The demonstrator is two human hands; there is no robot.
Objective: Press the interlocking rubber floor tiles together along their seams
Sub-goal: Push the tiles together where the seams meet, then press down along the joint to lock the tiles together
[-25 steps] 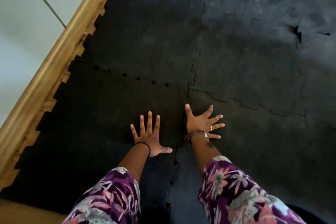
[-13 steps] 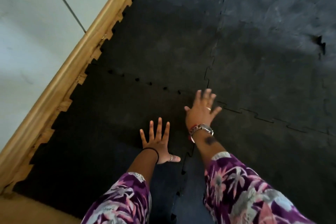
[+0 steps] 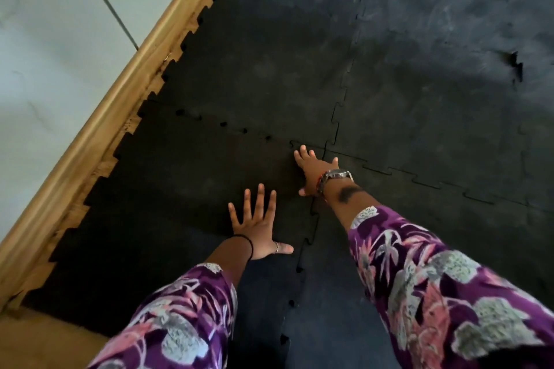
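Note:
Black rubber floor tiles with jigsaw edges cover the floor. The near-left tile (image 3: pixel 186 189) meets the near-right tile (image 3: pixel 434 234) along a toothed seam (image 3: pixel 310 237) that runs away from me. My left hand (image 3: pixel 257 228) lies flat on the near-left tile, fingers spread, just left of that seam. My right hand (image 3: pixel 313 169) is flat with fingers spread, pressing down where four tiles meet at the corner (image 3: pixel 326 151). A cross seam (image 3: pixel 233 127) with small open gaps runs to the left of that corner.
A wooden skirting board (image 3: pixel 120 99) runs diagonally along the tiles' left edge, with a pale wall (image 3: pixel 54 39) above it. A lifted gap (image 3: pixel 517 67) shows in a seam at the far right. Bare wooden floor (image 3: pixel 33 338) shows at the bottom left.
My right hand has moved forward and left along the seam, from the near-right tile to the four-tile corner. My left hand has stayed flat on the near-left tile.

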